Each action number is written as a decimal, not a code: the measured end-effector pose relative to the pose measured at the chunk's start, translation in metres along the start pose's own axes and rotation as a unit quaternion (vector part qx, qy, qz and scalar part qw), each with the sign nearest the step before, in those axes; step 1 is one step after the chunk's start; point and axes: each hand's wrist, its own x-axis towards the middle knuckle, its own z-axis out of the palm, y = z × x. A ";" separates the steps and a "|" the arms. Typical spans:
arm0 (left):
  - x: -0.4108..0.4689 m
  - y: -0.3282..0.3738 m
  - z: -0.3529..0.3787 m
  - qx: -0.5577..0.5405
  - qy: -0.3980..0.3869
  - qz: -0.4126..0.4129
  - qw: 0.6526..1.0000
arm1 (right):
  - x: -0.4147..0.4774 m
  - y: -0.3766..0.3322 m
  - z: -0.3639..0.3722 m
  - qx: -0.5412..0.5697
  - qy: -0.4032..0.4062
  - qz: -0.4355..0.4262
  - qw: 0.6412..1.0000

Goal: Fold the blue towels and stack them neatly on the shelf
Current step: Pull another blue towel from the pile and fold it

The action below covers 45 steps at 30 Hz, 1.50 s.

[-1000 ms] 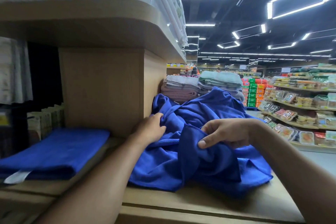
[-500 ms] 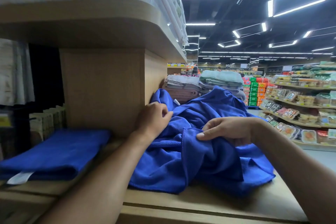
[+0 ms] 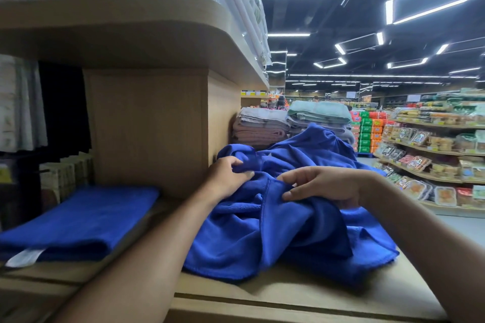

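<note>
Shelf board (image 3: 315, 294) nearest, bare wood below both forearms. Loose blue towel (image 3: 262, 238) heaped on it, directly under and beyond both hands, bunched, no flat face showing. Right hand (image 3: 325, 186): thumb and curled fingers pinch a hemmed edge at the top of the heap. That hem drops from the pinch toward the person. Left hand (image 3: 228, 178): just beside the right, slightly farther in, fingers curled round a fold of the same cloth. The gap between the two grips is short, so the edge is not yet drawn out. My judgement: the next move calls for the hands to part sideways along that hem to find the towel's long side. Folded blue towel (image 3: 86, 217) lies flat well to the left of the left hand, past the wooden upright (image 3: 147, 128). The left hand is the nearer one to it. Pink and grey towel stacks (image 3: 259, 128) sit beyond the heap.
</note>
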 end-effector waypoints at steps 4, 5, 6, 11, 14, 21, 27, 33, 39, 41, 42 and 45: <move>-0.003 0.013 -0.005 -0.012 0.075 0.069 0.995 | 0.005 -0.002 0.003 0.035 0.072 -0.056 0.995; -0.005 0.016 -0.005 0.012 0.087 0.083 0.993 | 0.007 -0.002 0.003 0.039 0.093 -0.073 0.992; -0.007 0.020 -0.005 0.031 0.097 0.092 0.991 | 0.009 -0.003 0.004 0.040 0.114 -0.094 0.988; -0.010 0.030 -0.006 -0.085 0.037 0.105 0.990 | 0.019 -0.005 0.014 -0.062 0.237 -0.220 0.944; -0.015 0.037 -0.005 -0.177 -0.013 0.088 0.980 | 0.023 -0.004 0.014 -0.092 0.295 -0.258 0.915; -0.029 0.056 -0.010 -0.322 -0.120 0.041 0.938 | 0.029 0.001 0.007 -0.174 0.377 -0.278 0.866; -0.035 0.056 -0.012 -0.222 -0.147 0.114 0.957 | 0.031 0.004 0.004 -0.223 0.406 -0.286 0.839; -0.039 0.056 -0.011 -0.210 -0.165 0.150 0.952 | 0.034 0.006 0.000 -0.244 0.412 -0.276 0.833; -0.037 0.052 -0.009 -0.134 -0.065 0.226 0.963 | 0.034 0.005 0.000 -0.185 0.356 -0.278 0.873; -0.039 0.052 -0.011 -0.141 -0.029 0.227 0.963 | 0.030 0.002 0.002 -0.178 0.338 -0.274 0.883; -0.041 0.052 -0.014 -0.151 -0.012 0.229 0.962 | 0.028 0.001 0.004 -0.170 0.326 -0.271 0.890; -0.045 0.062 -0.026 -0.143 0.035 0.252 0.956 | 0.018 -0.008 0.015 -0.170 0.307 -0.258 0.900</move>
